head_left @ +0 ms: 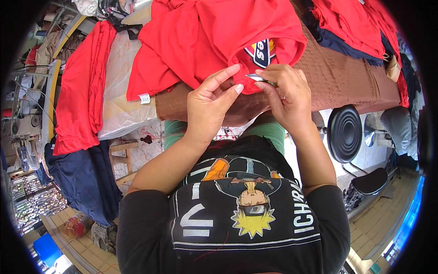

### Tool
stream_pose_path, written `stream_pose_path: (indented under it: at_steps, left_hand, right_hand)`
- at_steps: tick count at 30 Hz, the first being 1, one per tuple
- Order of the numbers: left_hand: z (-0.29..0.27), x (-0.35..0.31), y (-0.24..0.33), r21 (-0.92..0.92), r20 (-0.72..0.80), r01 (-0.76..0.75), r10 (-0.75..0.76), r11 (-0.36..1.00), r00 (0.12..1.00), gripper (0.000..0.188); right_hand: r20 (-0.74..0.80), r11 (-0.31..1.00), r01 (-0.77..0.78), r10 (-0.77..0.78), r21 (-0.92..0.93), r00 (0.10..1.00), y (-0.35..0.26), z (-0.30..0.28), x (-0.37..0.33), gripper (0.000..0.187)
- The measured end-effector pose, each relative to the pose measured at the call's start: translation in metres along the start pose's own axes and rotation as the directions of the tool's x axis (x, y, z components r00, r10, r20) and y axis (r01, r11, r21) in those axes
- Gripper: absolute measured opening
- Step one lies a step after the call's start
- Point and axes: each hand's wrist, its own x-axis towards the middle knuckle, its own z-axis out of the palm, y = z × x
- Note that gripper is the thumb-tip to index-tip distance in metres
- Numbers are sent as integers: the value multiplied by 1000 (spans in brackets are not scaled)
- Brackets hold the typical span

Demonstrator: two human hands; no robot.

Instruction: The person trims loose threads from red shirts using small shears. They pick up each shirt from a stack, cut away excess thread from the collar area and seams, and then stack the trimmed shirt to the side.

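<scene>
A red garment [200,45] lies spread over the table in front of me, with a dark blue, white and yellow printed patch [261,54] near its right side. A small white label [144,98] shows at its lower left corner. My right hand [288,91] is closed round small thread snips [254,76], whose pointed metal tip points left. My left hand [212,101] hovers by the garment's near edge, thumb and index finger apart. Nothing shows between those fingers; a thin thread there would be too fine to make out.
A brown cloth [337,73] covers the table. Folded red garments [86,82] lie at the left, above dark blue cloth [86,176] hanging down. More red garments [349,23] are piled at the far right. A round black stool [345,134] stands at the right.
</scene>
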Motion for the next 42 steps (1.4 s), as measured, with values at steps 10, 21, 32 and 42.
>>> stream_pose_path:
  at_steps: [10, 21, 32, 42]
  left_hand:
    - [2, -1, 5, 262, 76, -217, 204, 940, 976, 31]
    - [-10, 5, 5, 464, 55, -198, 196, 863, 979, 22]
    - [-10, 5, 1, 212, 3, -46, 46, 976, 999, 22]
    - [-8, 4, 2, 202, -6, -23, 24, 979, 1000, 24]
  right_hand:
    - [145, 893, -345, 316, 290, 938, -15, 13, -9, 24]
    - [257, 771, -514, 446, 375, 857, -17, -3, -2, 21]
    - [168, 764, -407, 375, 500, 912, -17, 6, -8, 26]
    - [43, 869, -245, 252, 430, 967, -12, 16, -6, 17]
